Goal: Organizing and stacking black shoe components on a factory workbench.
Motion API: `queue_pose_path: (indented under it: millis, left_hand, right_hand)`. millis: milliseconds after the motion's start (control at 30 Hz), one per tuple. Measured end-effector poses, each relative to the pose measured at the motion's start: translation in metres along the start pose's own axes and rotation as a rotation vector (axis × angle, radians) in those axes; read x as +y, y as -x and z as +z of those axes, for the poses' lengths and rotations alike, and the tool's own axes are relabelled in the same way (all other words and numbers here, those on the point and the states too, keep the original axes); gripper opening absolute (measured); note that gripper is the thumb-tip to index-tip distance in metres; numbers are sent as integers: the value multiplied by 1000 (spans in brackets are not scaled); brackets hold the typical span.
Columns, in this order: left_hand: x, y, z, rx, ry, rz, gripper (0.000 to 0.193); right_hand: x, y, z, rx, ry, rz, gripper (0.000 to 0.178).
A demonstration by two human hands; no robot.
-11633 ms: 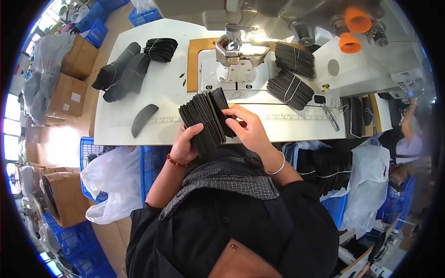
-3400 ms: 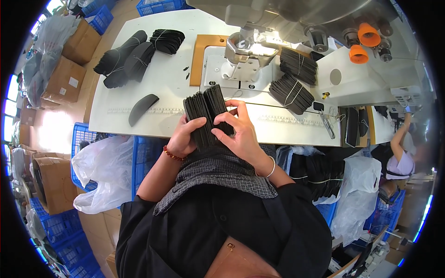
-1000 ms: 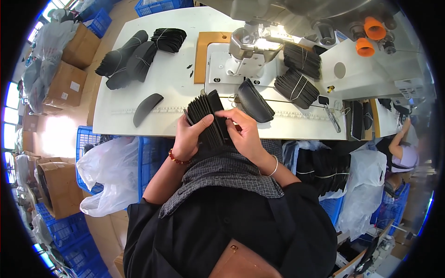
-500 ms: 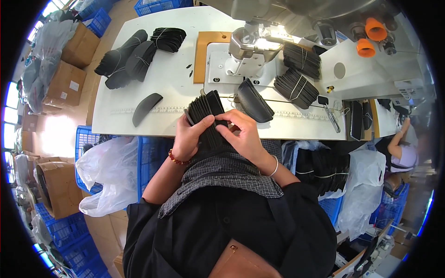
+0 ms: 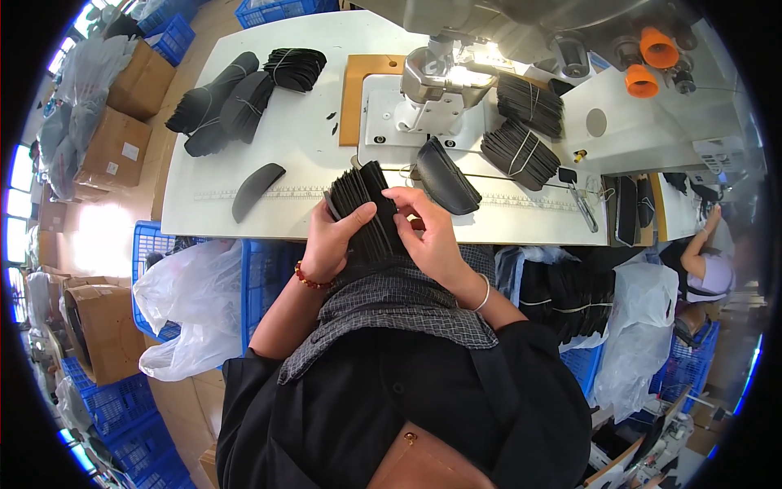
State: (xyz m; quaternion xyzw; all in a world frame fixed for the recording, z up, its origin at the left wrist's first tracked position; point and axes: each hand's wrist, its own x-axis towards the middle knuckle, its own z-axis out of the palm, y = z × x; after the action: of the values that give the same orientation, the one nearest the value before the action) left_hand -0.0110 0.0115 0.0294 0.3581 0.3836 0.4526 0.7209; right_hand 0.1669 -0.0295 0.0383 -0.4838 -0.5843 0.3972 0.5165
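Observation:
Upright at the table's near edge, a stack of thin black curved pieces is fanned out at its top. My left hand is closed around the stack's left side, thumb across its front. At the stack's right edge, my right hand has its index finger and thumb pinched on the rightmost pieces; its other fingers are curled. Just right of the stack lies a black half-moon bundle. A single dark curved piece lies flat to the left.
A sewing machine head stands beyond my hands. Tied black bundles lie at the far left and right of it. Small scissors-like snips lie at right. Blue crates with plastic bags flank me. Another person sits far right.
My right index finger and thumb have shifted slightly right, from the stack's front toward its right edge. The left hand keeps its hold; the rightmost pieces stand a little further apart.

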Motion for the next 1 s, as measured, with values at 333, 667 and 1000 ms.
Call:
queue_pose_path:
  millis: [333, 667, 1000]
  left_hand:
    - [-3, -2, -4, -2, -14, 11, 30]
    - [-2, -2, -6, -25, 6, -3, 31]
    - [0, -2, -3, -24, -6, 1, 29]
  right_hand:
    - [-3, 1, -2, -73, 67, -25, 29]
    - [4, 1, -2, -122, 106, -55, 22]
    - [4, 0, -2, -100, 154, -126, 20]
